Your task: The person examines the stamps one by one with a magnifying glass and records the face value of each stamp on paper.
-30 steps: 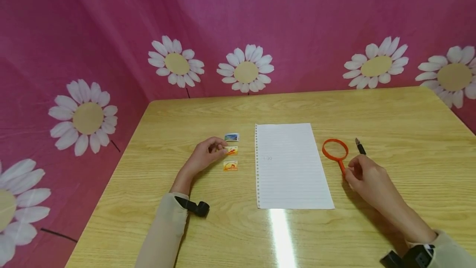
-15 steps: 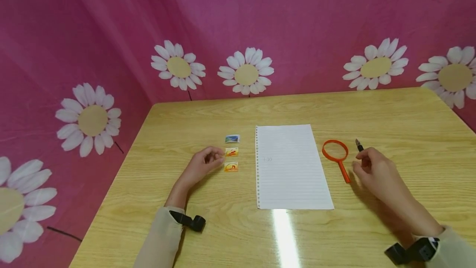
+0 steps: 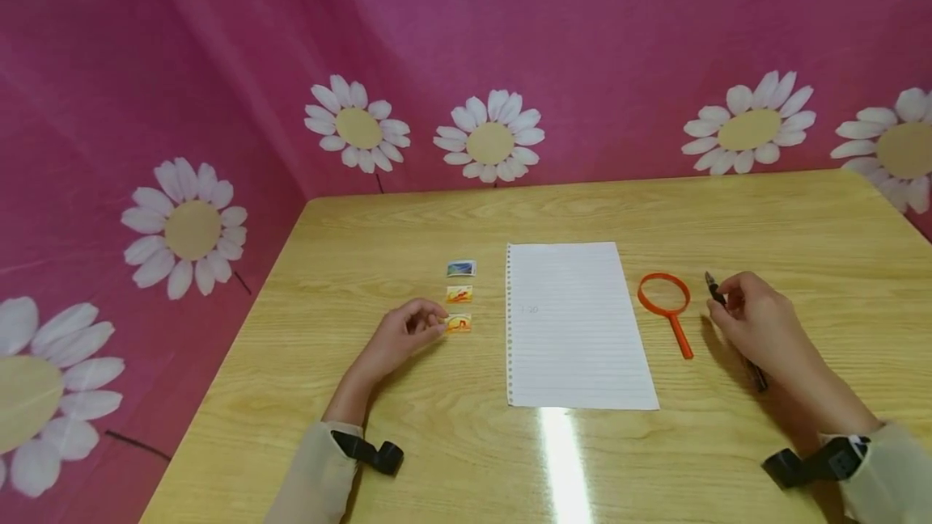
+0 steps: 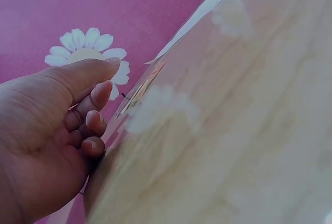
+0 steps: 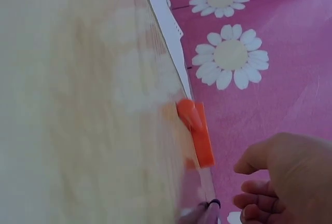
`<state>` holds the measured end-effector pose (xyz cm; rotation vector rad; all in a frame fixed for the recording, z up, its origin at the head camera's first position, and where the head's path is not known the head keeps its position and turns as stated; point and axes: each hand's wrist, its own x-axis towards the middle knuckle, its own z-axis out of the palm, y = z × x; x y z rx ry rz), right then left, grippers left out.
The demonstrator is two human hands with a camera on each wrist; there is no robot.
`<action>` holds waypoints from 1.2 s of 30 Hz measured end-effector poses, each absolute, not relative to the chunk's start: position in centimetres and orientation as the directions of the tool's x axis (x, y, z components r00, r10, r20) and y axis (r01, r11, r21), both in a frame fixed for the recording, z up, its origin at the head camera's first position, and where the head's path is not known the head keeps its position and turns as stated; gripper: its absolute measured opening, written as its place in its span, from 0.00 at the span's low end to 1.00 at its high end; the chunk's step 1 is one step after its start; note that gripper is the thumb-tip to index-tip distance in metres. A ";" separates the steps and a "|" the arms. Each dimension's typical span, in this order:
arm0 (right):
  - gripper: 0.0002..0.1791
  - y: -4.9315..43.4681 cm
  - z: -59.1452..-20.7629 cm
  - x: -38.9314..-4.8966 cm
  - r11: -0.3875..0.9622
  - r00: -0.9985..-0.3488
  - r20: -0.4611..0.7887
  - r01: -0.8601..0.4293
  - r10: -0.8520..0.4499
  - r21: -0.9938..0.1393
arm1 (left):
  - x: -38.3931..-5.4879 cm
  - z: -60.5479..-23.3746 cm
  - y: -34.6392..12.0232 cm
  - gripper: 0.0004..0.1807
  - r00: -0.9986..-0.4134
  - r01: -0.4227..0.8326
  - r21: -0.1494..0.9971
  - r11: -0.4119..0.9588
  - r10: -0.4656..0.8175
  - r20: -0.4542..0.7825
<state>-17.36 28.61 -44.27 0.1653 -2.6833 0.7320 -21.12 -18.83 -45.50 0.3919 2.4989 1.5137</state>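
My left hand (image 3: 404, 338) is at the left edge of the lowest of three small stamps, a yellow-orange stamp (image 3: 459, 323), with its fingers loosely bent. Above it in a column lie another yellow stamp (image 3: 459, 294) and a blue stamp (image 3: 462, 268). In the left wrist view, a gap shows between thumb and fingers of the left hand (image 4: 57, 125). My right hand (image 3: 760, 326) is over a dark pen (image 3: 713, 288), whose pointed metal tip faces away. The right wrist view has the thumb and fingers of the right hand (image 5: 290, 177) apart, holding nothing.
Between the hands lies a lined sheet of paper (image 3: 578, 346) with punched holes and faint writing. An orange magnifying glass (image 3: 679, 334) rests between the sheet and the pen. The wooden table (image 3: 408, 233) is glossy; a pink flowered cloth (image 3: 597, 39) hangs behind it.
My left hand has slid from the middle stamp toward the lowest one. The right hand has gone from beside the magnifying glass handle to over the pen. The head view has shifted slightly.
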 end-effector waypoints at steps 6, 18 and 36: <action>0.16 29.4 -44.6 -18.5 0.856 -0.941 0.334 -0.221 -0.061 -0.466 | -20.2 -45.7 -18.5 0.11 -0.935 0.141 0.888 0.437 0.353 -0.026; 0.19 30.2 -45.1 -19.6 0.866 -0.968 0.239 -0.177 -0.069 -0.468 | -18.8 -45.5 -17.1 0.10 -0.905 0.192 0.879 0.436 0.425 -0.013; 0.20 30.0 -45.2 -20.4 0.872 -0.981 0.175 -0.158 -0.085 -0.463 | -17.6 -45.6 -14.1 0.10 -0.838 0.379 0.805 0.456 0.538 0.089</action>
